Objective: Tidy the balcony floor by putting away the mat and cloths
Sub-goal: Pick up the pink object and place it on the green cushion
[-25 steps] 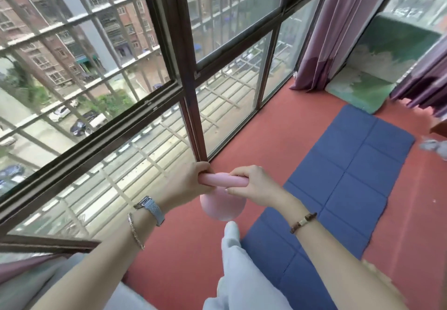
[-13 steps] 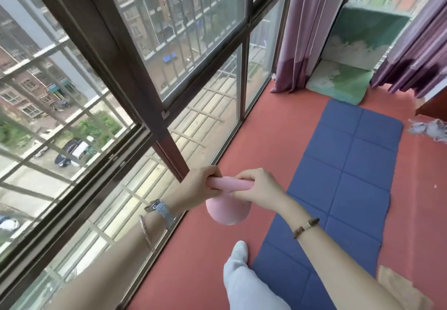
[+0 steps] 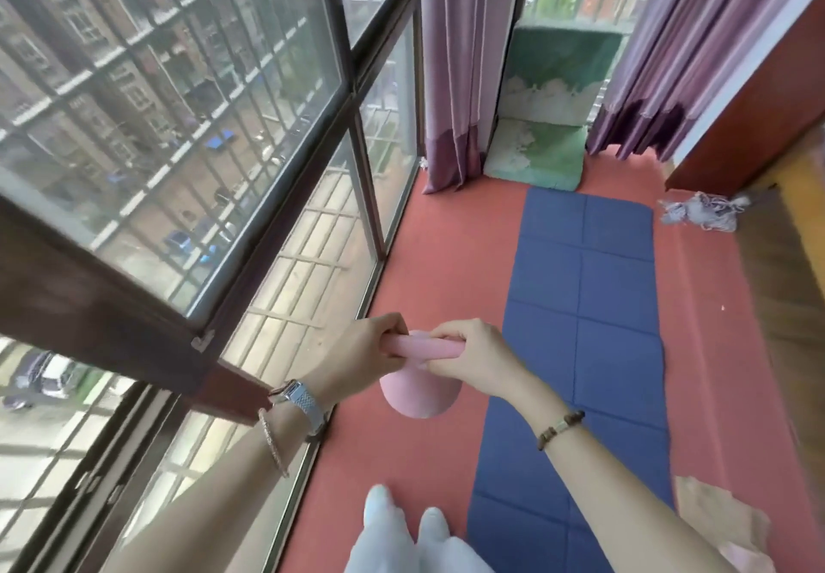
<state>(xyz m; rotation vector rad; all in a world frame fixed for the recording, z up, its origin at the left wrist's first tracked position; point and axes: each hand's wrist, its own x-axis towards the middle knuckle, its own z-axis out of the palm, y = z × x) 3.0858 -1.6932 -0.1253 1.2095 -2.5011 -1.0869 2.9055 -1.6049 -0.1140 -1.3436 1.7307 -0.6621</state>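
Observation:
A pink kettlebell (image 3: 419, 396) hangs above the red floor, held by its pink handle. My left hand (image 3: 366, 360) grips the handle's left end and my right hand (image 3: 473, 365) grips its right end. To the right lies a long blue folding mat (image 3: 585, 331), flat on the floor. A crumpled white-and-purple cloth (image 3: 701, 213) lies at the far right by the wooden step. A beige cloth (image 3: 718, 519) lies at the bottom right, next to the mat's near corner.
A green cushion (image 3: 540, 157) stands folded against the far wall between purple curtains (image 3: 455, 81). A tall brown-framed window (image 3: 366, 161) runs along the left. A wooden ledge (image 3: 785, 268) borders the right. My legs in white (image 3: 402, 532) are at the bottom.
The view has swung right along the balcony, so the mat now runs straight ahead. The kettlebell stays in both hands at about the same height.

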